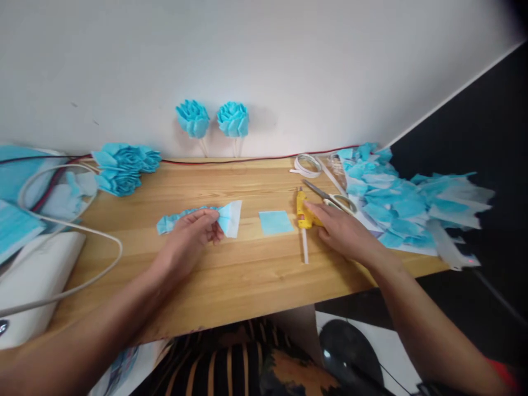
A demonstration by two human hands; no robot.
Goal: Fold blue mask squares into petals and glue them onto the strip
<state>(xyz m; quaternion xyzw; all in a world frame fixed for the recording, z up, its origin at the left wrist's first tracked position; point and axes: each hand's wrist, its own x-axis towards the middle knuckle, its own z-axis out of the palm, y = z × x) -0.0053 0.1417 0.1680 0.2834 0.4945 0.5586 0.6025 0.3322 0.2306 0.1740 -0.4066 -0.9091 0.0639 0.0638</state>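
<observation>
My left hand pinches a strip of folded light-blue paper petals that lies on the wooden table. My right hand rests with its fingers closed on a yellow glue gun, whose white glue stick points toward me. A single blue paper square lies flat between my two hands.
Scissors and a coil of white tape lie behind the glue gun. A heap of blue paper pieces covers the table's right end. Finished blue paper flowers lie at the back left, and two flowers on sticks lean on the wall. White cables loop at left.
</observation>
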